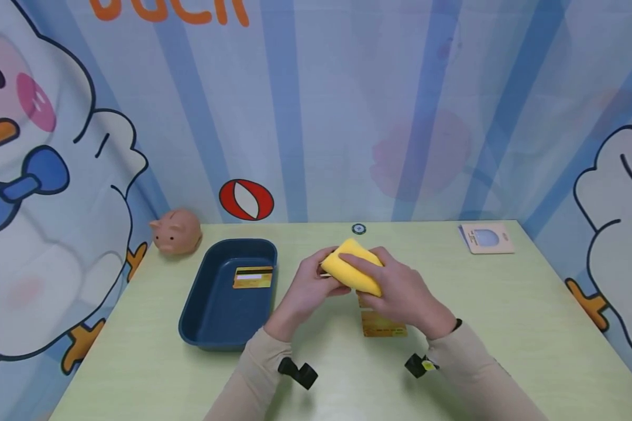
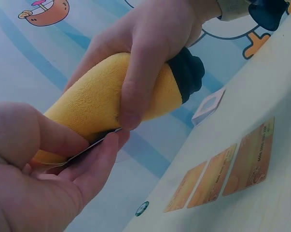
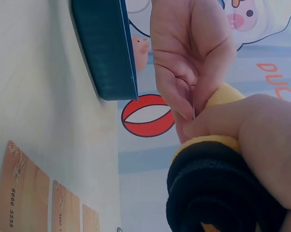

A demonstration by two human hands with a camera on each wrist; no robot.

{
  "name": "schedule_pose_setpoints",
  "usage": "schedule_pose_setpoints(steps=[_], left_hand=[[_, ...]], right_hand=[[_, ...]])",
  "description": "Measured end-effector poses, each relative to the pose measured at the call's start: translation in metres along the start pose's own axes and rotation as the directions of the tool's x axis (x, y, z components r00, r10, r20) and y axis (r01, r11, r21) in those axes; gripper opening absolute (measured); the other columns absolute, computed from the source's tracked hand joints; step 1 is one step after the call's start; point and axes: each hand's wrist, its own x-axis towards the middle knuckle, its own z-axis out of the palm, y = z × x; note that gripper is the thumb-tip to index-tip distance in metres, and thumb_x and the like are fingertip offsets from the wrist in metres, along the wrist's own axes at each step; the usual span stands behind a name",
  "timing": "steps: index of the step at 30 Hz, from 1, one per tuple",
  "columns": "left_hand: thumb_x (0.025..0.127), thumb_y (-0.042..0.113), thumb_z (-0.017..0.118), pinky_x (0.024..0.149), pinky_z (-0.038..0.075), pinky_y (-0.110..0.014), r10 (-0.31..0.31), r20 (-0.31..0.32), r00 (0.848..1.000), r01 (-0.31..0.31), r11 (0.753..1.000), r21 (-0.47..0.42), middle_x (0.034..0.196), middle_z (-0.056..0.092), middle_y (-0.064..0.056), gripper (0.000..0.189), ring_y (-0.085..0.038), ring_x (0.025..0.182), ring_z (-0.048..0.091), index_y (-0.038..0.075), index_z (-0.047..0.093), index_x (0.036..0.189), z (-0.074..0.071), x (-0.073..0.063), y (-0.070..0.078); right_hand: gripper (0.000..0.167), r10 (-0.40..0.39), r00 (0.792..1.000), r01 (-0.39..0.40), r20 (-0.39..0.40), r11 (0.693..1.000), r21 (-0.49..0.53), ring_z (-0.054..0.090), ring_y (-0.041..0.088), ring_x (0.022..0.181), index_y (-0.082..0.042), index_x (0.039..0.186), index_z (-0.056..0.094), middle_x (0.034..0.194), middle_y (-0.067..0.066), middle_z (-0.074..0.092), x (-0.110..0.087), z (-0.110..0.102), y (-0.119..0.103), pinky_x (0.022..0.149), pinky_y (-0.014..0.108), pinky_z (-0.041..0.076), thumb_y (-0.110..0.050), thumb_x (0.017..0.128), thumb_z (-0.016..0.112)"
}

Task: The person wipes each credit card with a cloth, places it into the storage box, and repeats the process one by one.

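Observation:
Both hands meet above the middle of the table. My right hand [image 1: 400, 286] grips a rolled cloth [image 1: 351, 266], fuzzy yellow outside, with dark layers at its end in the right wrist view. In my left hand [image 1: 309, 279] a thin card [image 2: 91, 148] is pinched between thumb and fingers. The cloth lies against this card, which shows mostly edge-on; its face is largely hidden. Below the hands, several gold cards [image 2: 249, 162] lie in a row on the table, partly covered by the right hand in the head view. Another gold card [image 1: 253, 282] rests inside the blue tray [image 1: 223, 318].
A pink piggy bank [image 1: 176, 233] stands at the back left, behind the tray. A small round chip [image 1: 359, 228] lies by the table's back edge. At the back right is a pale booklet-like item [image 1: 487, 238]. A printed curtain [image 1: 332, 117] hangs behind the table.

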Motion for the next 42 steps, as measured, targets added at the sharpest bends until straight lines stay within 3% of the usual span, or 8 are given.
schedule_pose_setpoints(steps=[14,27,42], left_hand=[[0.101,0.001,0.066,0.093,0.062,-0.037,0.006,-0.047,0.999,-0.007,1.000,-0.027,0.138,0.059,-0.014,0.059,-0.027,0.110,0.068,0.013,0.048,0.156,0.0061,0.0006,0.0013],[0.101,0.002,0.067,0.093,0.062,-0.036,-0.011,-0.053,0.999,0.009,0.999,-0.038,0.142,0.058,-0.016,0.060,-0.027,0.111,0.069,0.012,0.047,0.157,0.0068,0.0006,0.0000],[0.099,-0.003,0.068,0.091,0.062,-0.037,0.029,-0.057,0.998,-0.031,0.999,-0.041,0.142,0.062,-0.019,0.063,-0.029,0.108,0.073,0.010,0.046,0.157,-0.0002,-0.0031,0.0051]], right_hand=[[0.074,0.005,0.999,-0.009,-0.053,0.997,-0.082,0.059,0.019,0.076,-0.034,0.156,0.051,0.131,0.016,0.055,-0.0002,0.0013,-0.0038,0.057,0.036,0.054,-0.039,0.090,0.084],[0.074,-0.001,0.998,-0.003,-0.064,0.997,-0.072,0.056,0.017,0.072,-0.033,0.156,0.050,0.131,0.017,0.055,-0.0016,0.0025,-0.0029,0.056,0.034,0.053,-0.027,0.089,0.082],[0.074,-0.001,0.997,-0.004,-0.071,0.998,-0.070,0.054,0.017,0.072,-0.034,0.155,0.052,0.136,0.018,0.051,-0.0003,-0.0001,-0.0041,0.052,0.030,0.048,-0.014,0.088,0.077]])
